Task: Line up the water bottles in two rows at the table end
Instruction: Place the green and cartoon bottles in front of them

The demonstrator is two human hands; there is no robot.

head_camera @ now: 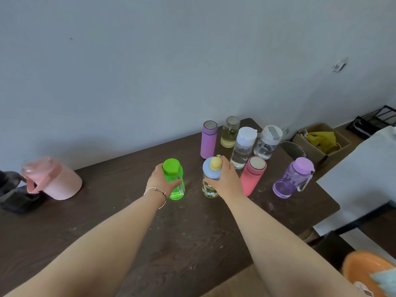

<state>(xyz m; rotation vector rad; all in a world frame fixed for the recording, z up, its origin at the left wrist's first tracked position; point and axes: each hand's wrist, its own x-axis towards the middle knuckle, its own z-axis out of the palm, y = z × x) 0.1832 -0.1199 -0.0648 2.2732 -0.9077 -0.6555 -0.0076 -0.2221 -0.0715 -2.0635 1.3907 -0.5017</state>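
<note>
My left hand (pixel 159 182) grips a bright green bottle (pixel 174 179) standing on the dark wooden table (pixel 192 232). My right hand (pixel 227 179) holds a clear patterned bottle with a blue and yellow lid (pixel 211 168). Behind stand a lilac flask (pixel 209 139), a glass jar of yellowish liquid (pixel 229 132), a clear bottle with a white cap (pixel 243 146) and a clear bottle with a straw lid (pixel 266 142). In front of those stand a coral flask (pixel 252 175) and a purple bottle with a strap (pixel 292 177).
A big pink jug (pixel 53 179) and a dark bottle (pixel 10 189) sit at the table's left. Right of the table are a cardboard box (pixel 321 144), a white surface (pixel 364 172) and an orange bowl (pixel 364 269). A wall runs behind.
</note>
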